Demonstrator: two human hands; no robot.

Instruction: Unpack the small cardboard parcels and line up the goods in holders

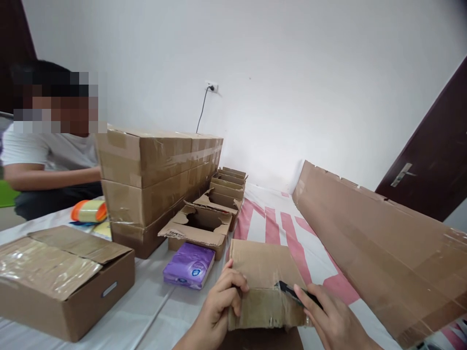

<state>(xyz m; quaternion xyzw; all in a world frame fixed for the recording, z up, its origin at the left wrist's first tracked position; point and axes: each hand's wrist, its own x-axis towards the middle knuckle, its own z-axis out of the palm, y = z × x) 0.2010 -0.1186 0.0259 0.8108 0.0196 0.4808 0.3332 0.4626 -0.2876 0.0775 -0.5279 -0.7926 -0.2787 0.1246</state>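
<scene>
Left hand [223,302] grips carton [260,262], right hand [330,311] holds cutter [290,292] against it

A plain white wall [292,73] stands behind, softly lit. On it a socket [215,86] holds a dark plug [210,88], whose cord [202,111] hangs down. At right is a dark door [438,146] with a silver handle [401,175]. White cloth [310,253], partly patterned in pink, spreads below.
</scene>
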